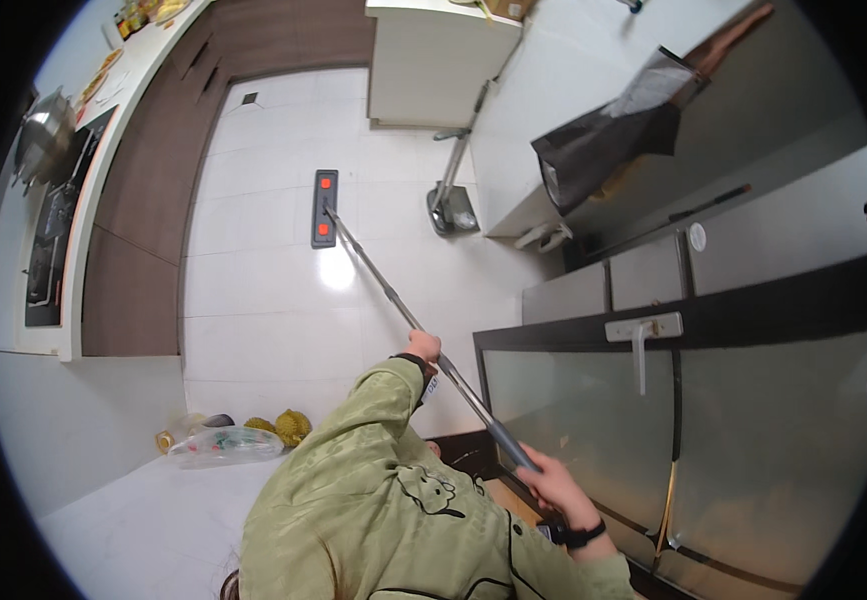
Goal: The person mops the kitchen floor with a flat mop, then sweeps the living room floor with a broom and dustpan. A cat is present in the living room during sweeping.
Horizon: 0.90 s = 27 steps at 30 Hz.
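Observation:
A flat floor mop lies before me, its grey rectangular head [325,208] with two orange clips resting on the white tile floor [268,285]. Its metal telescopic pole [377,274] slants from the head down towards my right side. Around the middle of the pole, my left hand [424,346] is closed in a grip. My right hand [555,484] grasps the grey end handle [510,444], close to the glazed door. A dark band circles each wrist. The underside of the mop head is hidden.
Brown cabinets [140,187] and a gas hob [58,225] line the left. A broom and dustpan [452,206] stand against the right-hand wall. The dark-framed door [583,405] is close on my right. Durians [292,427] and a plastic bag [227,444] lie at lower left.

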Available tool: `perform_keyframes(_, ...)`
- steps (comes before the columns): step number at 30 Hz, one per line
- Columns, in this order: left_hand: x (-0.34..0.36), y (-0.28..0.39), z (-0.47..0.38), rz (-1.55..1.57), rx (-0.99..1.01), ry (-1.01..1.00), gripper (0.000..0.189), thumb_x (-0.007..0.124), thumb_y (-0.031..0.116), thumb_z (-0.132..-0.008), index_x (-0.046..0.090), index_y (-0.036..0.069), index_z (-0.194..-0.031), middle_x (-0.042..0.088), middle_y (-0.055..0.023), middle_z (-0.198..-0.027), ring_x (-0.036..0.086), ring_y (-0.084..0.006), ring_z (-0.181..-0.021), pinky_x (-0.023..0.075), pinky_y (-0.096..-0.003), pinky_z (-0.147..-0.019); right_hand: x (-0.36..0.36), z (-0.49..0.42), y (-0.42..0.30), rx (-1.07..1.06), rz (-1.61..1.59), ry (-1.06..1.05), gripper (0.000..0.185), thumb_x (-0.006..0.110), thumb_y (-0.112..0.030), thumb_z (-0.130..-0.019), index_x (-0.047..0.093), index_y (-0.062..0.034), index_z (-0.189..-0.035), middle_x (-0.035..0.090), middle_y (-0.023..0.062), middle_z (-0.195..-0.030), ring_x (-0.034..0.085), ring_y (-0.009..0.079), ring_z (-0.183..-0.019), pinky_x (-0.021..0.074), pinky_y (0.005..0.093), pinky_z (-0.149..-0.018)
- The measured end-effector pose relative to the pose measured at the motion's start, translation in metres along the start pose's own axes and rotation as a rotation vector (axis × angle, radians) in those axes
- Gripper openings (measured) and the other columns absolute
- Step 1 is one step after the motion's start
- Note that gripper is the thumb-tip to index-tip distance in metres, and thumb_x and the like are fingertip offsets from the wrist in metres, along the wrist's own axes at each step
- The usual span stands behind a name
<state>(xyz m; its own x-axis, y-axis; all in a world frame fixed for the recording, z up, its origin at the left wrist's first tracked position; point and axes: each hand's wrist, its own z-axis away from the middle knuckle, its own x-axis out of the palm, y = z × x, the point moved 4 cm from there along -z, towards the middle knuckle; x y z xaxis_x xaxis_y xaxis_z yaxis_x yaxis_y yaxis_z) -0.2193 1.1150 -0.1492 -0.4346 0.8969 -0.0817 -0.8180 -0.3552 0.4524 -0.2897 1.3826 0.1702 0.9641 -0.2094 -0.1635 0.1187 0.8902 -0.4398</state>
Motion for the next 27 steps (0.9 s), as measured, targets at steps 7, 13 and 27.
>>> perform_keyframes(7,0.194,-0.013,0.049,-0.724,0.390,-0.332,0.028,0.046,0.028,-0.085,0.064,0.007,-0.092,0.066,-0.0124,-0.078,0.065,-0.0266,-0.074,0.0512,-0.0408,-0.061,-0.056,0.174,0.135,0.310,-0.020,0.191,0.057,0.061,-0.006,-0.079,0.046,-0.0186,-0.132,0.043,-0.0041,-0.053,0.041,0.0055,-0.041,0.0318,0.0214,-0.037)
perform_keyframes(13,0.207,-0.011,0.104,0.000,-0.174,-0.297,0.043,0.046,0.036,-0.087,0.050,-0.003,-0.104,0.062,-0.0175,-0.086,0.064,-0.0374,-0.075,0.0532,-0.0490,-0.059,-0.067,0.190,0.136,0.292,-0.182,0.239,0.053,0.060,-0.003,-0.077,0.049,-0.0068,-0.129,0.046,-0.0018,-0.053,0.039,0.0068,-0.036,0.0291,0.0225,-0.035)
perform_keyframes(27,0.026,0.050,0.022,0.201,0.034,0.104,0.038,0.040,0.028,-0.088,0.047,-0.009,-0.095,0.058,-0.0235,-0.086,0.062,-0.0376,-0.069,0.0527,-0.0496,-0.054,0.001,0.040,0.012,0.016,-0.210,0.010,0.052,0.047,-0.018,-0.092,0.030,-0.0190,-0.140,0.041,-0.0030,-0.052,0.038,0.0058,-0.037,0.0318,0.0214,-0.034)
